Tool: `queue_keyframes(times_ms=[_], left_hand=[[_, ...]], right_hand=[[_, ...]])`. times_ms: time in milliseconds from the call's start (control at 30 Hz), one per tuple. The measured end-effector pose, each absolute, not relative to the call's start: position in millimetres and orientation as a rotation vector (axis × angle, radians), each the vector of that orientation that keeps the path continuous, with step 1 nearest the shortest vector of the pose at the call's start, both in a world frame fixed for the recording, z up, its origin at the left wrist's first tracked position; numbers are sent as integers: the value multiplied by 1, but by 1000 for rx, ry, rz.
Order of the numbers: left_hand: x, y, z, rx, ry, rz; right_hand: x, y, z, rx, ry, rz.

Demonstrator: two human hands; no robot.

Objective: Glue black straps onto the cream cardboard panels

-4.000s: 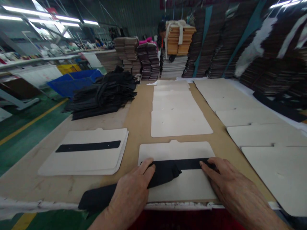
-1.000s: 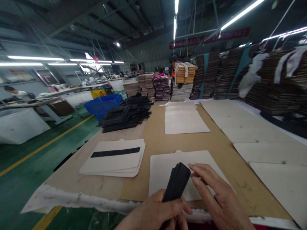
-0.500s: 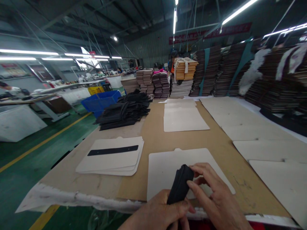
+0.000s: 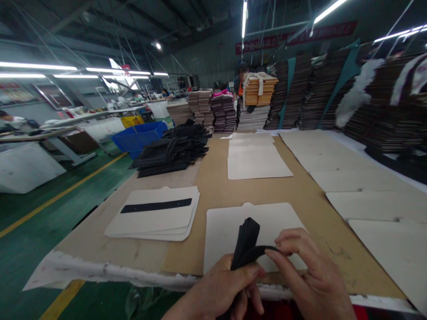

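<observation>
My left hand (image 4: 233, 282) grips a bundle of black strips (image 4: 246, 235) near the table's front edge, their upper ends sticking up out of the fist. Between thumb and fingers, my right hand (image 4: 305, 269) pinches the end of one black strip (image 4: 265, 250), which bends away from the bundle to the right. Beneath both hands lies a cream panel (image 4: 216, 231) with rounded corners and a small tab on its far edge. To the left is a short stack of similar panels (image 4: 150, 226), with a flat black strip (image 4: 156, 205) across the top one.
A heap of black strips (image 4: 173, 151) lies at the table's back left, beside a blue bin (image 4: 138, 135). More cream panels (image 4: 256, 160) lie ahead, and overlapping ones (image 4: 363, 178) run down the right side. Tall stacks of dark sheets (image 4: 310, 95) stand behind.
My right hand has drawn one strip's end away from the bundle, bending it rightward. The bundle's remaining ends now stand apart from it. My left hand keeps its hold.
</observation>
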State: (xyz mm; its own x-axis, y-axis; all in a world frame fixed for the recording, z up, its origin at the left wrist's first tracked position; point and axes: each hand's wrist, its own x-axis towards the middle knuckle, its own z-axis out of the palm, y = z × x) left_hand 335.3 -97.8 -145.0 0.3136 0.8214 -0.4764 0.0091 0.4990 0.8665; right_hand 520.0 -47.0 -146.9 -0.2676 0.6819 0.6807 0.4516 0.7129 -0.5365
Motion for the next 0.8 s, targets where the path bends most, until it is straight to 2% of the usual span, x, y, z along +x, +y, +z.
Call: queue_keyframes(times_ms=[100,433,800], left_hand=[[336,-97,-147,905,1115,632],[337,-95,-149,918,1073,619],[340,-92,-144,924,1067,613]], right_hand=[[517,-46,-146,-880,-1905,307],[513,-41,-159,-773,-1986,34],[515,-41,-154,-855,-2035,209]])
